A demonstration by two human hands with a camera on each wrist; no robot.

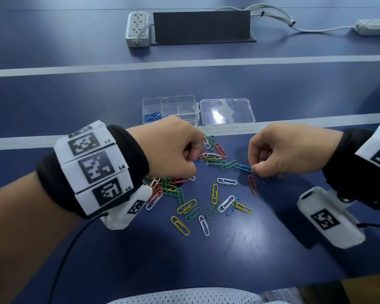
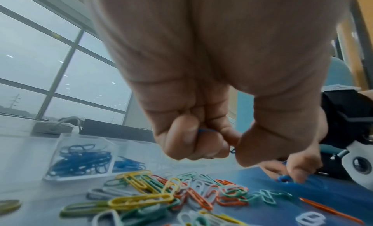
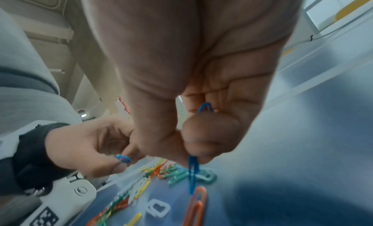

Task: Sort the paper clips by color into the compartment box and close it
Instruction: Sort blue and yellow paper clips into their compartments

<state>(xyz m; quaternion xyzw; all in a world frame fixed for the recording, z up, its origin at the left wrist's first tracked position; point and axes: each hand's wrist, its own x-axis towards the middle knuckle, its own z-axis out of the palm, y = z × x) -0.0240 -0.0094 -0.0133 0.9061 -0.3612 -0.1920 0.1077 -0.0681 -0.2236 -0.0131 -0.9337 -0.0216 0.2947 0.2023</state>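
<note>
A black panel (image 1: 201, 26) stands on the blue table (image 1: 53, 95). A white power strip (image 1: 138, 28) lies just left of it; white cables (image 1: 270, 15) run rightward.

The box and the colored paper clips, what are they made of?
The compartment box looks like clear hard plastic: you see through its walls, and its open lid glares. The paper clips look like bent wire with a smooth colored coating, probably plastic over metal.

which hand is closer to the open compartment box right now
Left. The left hand sits just in front of the compartment box, overlapping its near edge in the head view; the right hand is off to the box's right.
</note>
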